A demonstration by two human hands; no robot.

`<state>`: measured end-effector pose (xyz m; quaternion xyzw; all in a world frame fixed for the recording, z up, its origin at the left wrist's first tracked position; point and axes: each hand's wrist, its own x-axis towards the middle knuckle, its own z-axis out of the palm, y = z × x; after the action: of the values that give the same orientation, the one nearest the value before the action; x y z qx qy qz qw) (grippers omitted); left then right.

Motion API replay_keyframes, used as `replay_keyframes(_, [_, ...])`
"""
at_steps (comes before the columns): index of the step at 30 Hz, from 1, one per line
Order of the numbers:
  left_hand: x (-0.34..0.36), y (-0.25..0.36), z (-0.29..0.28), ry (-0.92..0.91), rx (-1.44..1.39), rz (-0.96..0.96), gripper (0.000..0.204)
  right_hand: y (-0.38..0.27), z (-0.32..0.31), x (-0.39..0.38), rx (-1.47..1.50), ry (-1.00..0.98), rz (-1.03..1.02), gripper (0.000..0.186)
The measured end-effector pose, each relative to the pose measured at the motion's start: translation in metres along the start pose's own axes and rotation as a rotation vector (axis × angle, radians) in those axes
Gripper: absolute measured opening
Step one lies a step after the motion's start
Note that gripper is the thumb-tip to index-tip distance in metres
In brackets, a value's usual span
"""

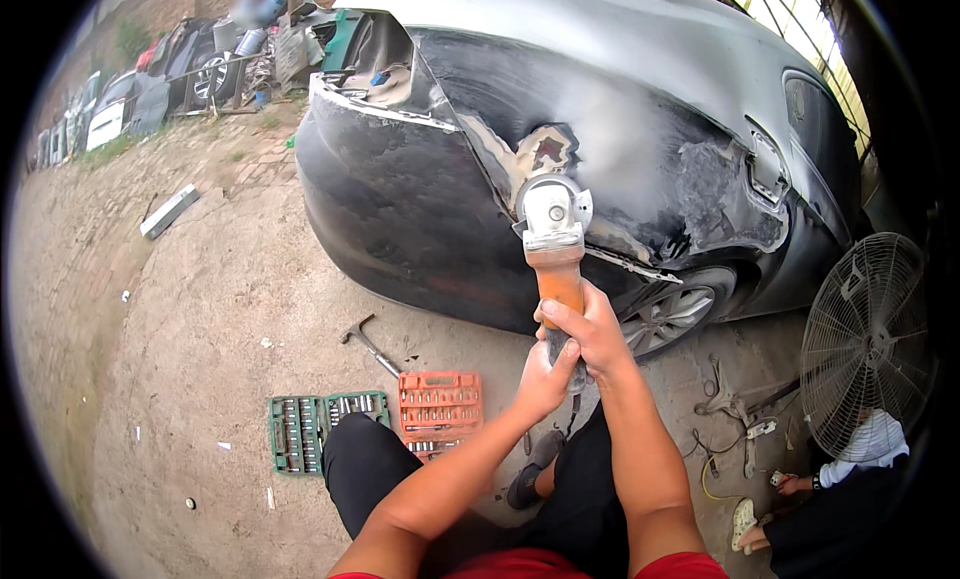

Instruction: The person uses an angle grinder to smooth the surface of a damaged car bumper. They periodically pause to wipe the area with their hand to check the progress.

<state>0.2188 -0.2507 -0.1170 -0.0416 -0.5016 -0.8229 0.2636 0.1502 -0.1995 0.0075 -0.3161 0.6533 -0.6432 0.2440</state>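
Note:
Both my hands grip an orange angle grinder (559, 279) with a grey metal head, held out in front of me. My left hand (547, 377) is wrapped round the dark rear end of its body. Just ahead of it, my right hand (588, 329) closes round the orange housing, thumb across the top. The grinder's disc lies at the damaged rear side panel of a car (640, 129), beside a ragged bare patch (548, 151). Whether the disc touches the panel I cannot tell. Dull sanded filler and scraped paint surround that spot, above the dark bumper (400, 219).
On the ground lie a hammer (372, 347), an orange socket set case (440, 399) and a green one (296, 435). A large fan (868, 344) stands at the right, with another person (840, 499) crouching below it. A cable (712, 477) runs nearby. Scrap parts (215, 74) are heaped far left.

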Motion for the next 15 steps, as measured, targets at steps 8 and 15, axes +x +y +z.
replay_keyframes(8, [0.000, -0.006, -0.007, -0.094, 0.042, -0.043, 0.080, 0.019, -0.008, -0.003, 0.059, 0.034, -0.009, 0.048])
replay_keyframes(15, [0.012, 0.014, -0.014, -0.076, 0.051, -0.047, 0.082, 0.007, 0.000, 0.015, 0.055, -0.028, -0.070, 0.048])
